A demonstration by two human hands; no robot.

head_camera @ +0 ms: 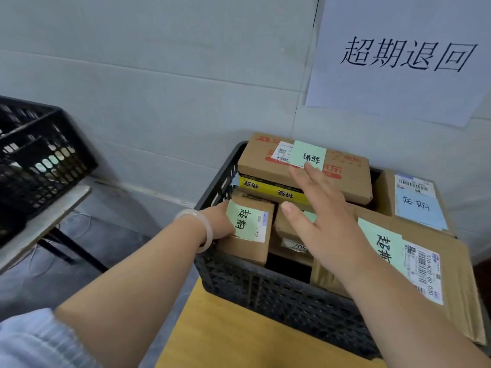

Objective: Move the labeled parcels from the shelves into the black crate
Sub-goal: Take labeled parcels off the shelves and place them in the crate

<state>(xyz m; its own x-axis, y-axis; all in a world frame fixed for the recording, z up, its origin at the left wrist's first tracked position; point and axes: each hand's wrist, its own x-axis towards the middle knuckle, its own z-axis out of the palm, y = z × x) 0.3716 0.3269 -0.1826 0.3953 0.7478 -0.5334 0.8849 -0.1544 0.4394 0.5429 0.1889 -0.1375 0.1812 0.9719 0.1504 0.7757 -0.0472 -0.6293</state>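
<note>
The grip of the left hand (216,221) is clamped on a small parcel (248,235) in the front left corner of the black crate (265,288) on the bench (225,330). The right hand (326,221) hovers over the other parcels (265,162), its grip apart and fingers spread.

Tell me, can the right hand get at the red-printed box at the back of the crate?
Probably yes. The right hand is open, its fingertips over the red-printed box, which lies on top of the pile in the black crate with nothing covering it. The left hand grips a small box aside.
</note>
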